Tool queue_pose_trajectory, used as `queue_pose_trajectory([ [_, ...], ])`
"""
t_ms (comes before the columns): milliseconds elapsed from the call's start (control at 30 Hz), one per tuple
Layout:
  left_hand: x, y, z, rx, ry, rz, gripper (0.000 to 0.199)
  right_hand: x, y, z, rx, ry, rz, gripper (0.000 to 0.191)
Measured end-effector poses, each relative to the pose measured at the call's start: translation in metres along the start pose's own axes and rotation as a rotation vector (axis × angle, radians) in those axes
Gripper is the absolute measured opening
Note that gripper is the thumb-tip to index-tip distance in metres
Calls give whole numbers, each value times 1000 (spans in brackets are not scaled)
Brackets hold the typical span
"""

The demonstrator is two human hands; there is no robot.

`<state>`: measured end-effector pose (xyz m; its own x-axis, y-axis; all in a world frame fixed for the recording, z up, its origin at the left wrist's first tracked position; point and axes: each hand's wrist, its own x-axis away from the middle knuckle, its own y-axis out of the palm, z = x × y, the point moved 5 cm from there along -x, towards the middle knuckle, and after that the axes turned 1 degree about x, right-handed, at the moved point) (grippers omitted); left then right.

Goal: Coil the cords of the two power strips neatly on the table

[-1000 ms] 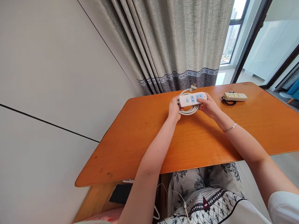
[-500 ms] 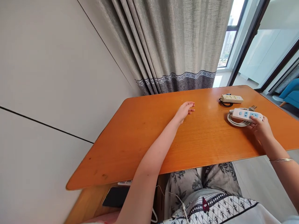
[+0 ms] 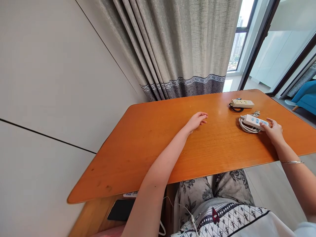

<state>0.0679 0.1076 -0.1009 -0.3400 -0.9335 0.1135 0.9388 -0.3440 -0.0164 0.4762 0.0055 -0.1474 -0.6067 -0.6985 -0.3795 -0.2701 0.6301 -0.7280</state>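
Note:
A white power strip (image 3: 251,121) with blue sockets lies on the table at the right, its white cord (image 3: 248,129) coiled beside and under it. The plug (image 3: 256,114) sticks out behind. My right hand (image 3: 273,130) is at the strip's right end, thumb touching the top and the other fingers stretched out and apart. Over the middle of the table is my left hand (image 3: 197,121), empty, its fingers loosely bent and apart. Farther back rests a cream power strip (image 3: 242,103) with a black cord (image 3: 236,109), touched by neither hand.
The orange wooden table (image 3: 148,138) has rounded corners and meets a pale wall panel (image 3: 49,82) on the left. A grey curtain (image 3: 187,42) hangs behind it. Below the near edge, a black flat object (image 3: 120,209) lies on a wooden surface.
My right hand has lowered the white power strip and its coil onto the table, and its fingers have spread from around it. My left hand has shifted slightly, its fingers a little more bent.

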Motion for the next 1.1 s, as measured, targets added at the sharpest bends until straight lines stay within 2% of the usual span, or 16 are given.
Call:
queue_pose_trajectory([
  [100,3,-1,-7,-37,-16,-1,9,4,3,2,-146,103,-61,43],
  [233,12,-10,-16,-78,-48,6,9,9,0,-11,-160,80,-115,43],
  [300,16,-16,-19,-80,-63,17,9,12,-4,-18,-108,62,-96,48],
  [400,21,-27,-24,-74,-79,57,7,21,-11,-39,-79,-89,3,56],
  [500,21,-34,-31,-51,-66,111,6,42,-11,-86,-173,-373,44,50],
  [567,20,-37,-36,-46,-24,179,7,61,-4,-127,-272,-553,-39,41],
  [667,20,-43,-44,-131,77,306,7,94,22,-194,-359,-775,-365,34],
  [733,23,-46,-45,-290,163,343,7,118,46,-231,-321,-911,-583,35],
  [800,27,-47,-44,-521,230,308,11,138,69,-255,-215,-1037,-716,42],
  [867,30,-45,-44,-773,240,228,16,149,91,-263,-124,-1071,-766,50],
  [933,33,-41,-44,-975,218,149,20,154,107,-261,-66,-1044,-772,57],
  [1000,35,-38,-44,-1088,207,105,25,156,117,-255,-32,-1034,-782,63],
  [1100,37,-33,-43,-1145,222,60,31,157,121,-248,-12,-1056,-800,67],
])
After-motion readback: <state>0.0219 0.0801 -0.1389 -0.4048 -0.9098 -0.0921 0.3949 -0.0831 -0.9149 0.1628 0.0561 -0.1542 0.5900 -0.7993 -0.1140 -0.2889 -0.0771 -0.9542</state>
